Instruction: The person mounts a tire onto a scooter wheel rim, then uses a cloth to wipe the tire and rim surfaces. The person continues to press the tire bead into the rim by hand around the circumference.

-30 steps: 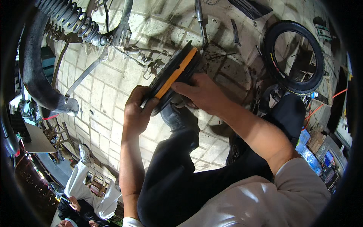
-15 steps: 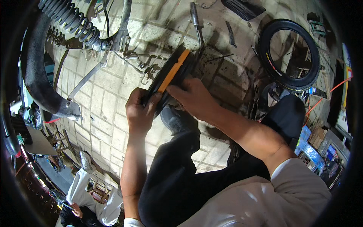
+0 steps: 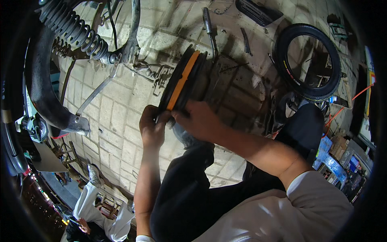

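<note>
A black wheel rim (image 3: 171, 89) stands on edge in front of me, tilted slightly to the right. Around its channel runs an orange rim strip (image 3: 184, 80). My left hand (image 3: 152, 130) grips the near end of the rim from the left, thumb by the strip. My right hand (image 3: 199, 121) is closed at the near right side, its thumb and fingers at the rim's edge close to the strip. Some of the right fingertips are hidden behind the rim. My shoe (image 3: 186, 137) is just below the wheel.
A black tyre (image 3: 281, 56) lies at the right. Beyond the rim are a long-handled tool (image 3: 207, 21) and a black pedal-like part (image 3: 260, 11). A coil spring (image 3: 74, 32) and a curved fender (image 3: 38, 86) stand at left. Another person's pale trousers (image 3: 85, 206) show at lower left.
The rim has turned a little more upright, showing more of its orange strip. Both hands have shifted slightly nearer to me, the left one also a bit to the right.
</note>
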`<state>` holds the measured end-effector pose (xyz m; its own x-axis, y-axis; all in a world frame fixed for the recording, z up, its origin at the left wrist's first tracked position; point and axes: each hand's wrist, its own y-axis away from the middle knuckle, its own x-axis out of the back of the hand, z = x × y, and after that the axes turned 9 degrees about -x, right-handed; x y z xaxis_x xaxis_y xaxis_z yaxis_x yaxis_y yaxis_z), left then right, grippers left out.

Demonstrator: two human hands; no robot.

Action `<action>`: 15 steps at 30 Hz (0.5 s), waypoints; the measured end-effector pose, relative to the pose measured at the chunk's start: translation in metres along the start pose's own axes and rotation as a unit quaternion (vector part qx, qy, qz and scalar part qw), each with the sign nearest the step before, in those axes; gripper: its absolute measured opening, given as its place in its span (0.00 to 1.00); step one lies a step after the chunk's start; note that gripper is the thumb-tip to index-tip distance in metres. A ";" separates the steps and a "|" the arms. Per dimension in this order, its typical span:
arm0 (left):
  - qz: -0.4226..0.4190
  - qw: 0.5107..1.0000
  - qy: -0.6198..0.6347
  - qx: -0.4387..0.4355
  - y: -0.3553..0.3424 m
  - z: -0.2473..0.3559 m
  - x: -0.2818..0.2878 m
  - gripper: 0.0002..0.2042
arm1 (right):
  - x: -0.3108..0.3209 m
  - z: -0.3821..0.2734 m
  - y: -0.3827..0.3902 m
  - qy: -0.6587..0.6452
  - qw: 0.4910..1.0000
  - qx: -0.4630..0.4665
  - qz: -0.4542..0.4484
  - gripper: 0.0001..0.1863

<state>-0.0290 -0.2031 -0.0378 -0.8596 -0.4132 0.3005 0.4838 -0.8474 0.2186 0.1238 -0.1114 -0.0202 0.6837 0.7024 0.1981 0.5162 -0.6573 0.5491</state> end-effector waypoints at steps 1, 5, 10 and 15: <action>0.008 1.000 -0.010 -0.019 0.000 0.001 0.000 0.08 | -0.001 0.001 0.000 -0.004 1.000 0.010 0.000 0.17; 0.042 0.999 -0.021 -0.020 -0.005 0.006 -0.004 0.14 | -0.006 0.001 0.002 0.005 1.000 0.021 0.000 0.18; 0.040 0.995 -0.091 0.023 -0.015 0.023 -0.004 0.20 | -0.015 0.001 0.003 -0.003 0.997 0.074 0.014 0.18; -0.058 0.978 -0.176 -0.096 -0.026 0.042 0.010 0.11 | -0.029 0.001 0.002 -0.019 0.997 0.070 -0.010 0.19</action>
<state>-0.0438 -0.1711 -0.0014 -0.7815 -0.1983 0.5916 0.3173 -0.9427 0.1031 0.1055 -0.1332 -0.0251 0.6900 0.7069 0.1553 0.5957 -0.6765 0.4330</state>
